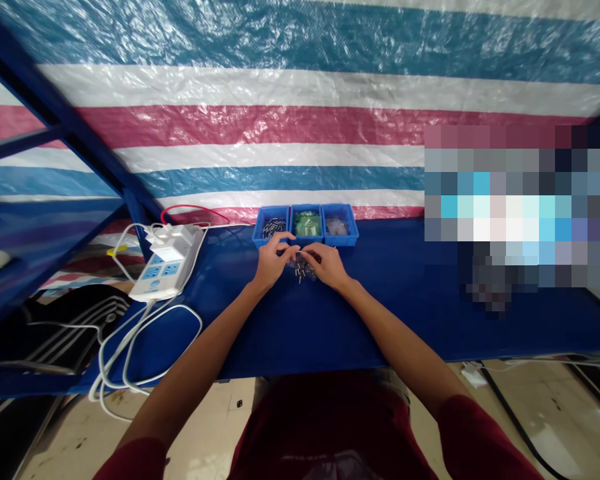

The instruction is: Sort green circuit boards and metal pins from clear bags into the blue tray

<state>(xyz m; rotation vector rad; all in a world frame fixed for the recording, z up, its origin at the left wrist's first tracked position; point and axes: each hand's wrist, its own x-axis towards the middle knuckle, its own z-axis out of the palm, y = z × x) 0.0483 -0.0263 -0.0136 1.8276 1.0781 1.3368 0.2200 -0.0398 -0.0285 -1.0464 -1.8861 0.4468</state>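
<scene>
Above the middle of the blue table, my left hand (272,261) and my right hand (329,265) meet with thumbs and fingertips pinched. Between them is a small clear plastic bag (307,272), both hands closed on its top edge. Thin, shiny metal pieces like screws or pins (300,269) show at the bag; their exact kind is too small to tell. Just beyond my fingers stand three blue bins in a row. Similar metal pieces lie in the left bin (265,215), green packets in the middle bin (307,207), and clear plastic bags in the right bin (351,227).
A white power strip (155,283) with a plugged-in white adapter (173,241) lies on the table (300,333) to the left. Looped white cables (130,333) hang over the front edge. Blue frame bars (80,143) rise at left; a striped plastic sheet (280,123) backs the table. The right side is blurred out.
</scene>
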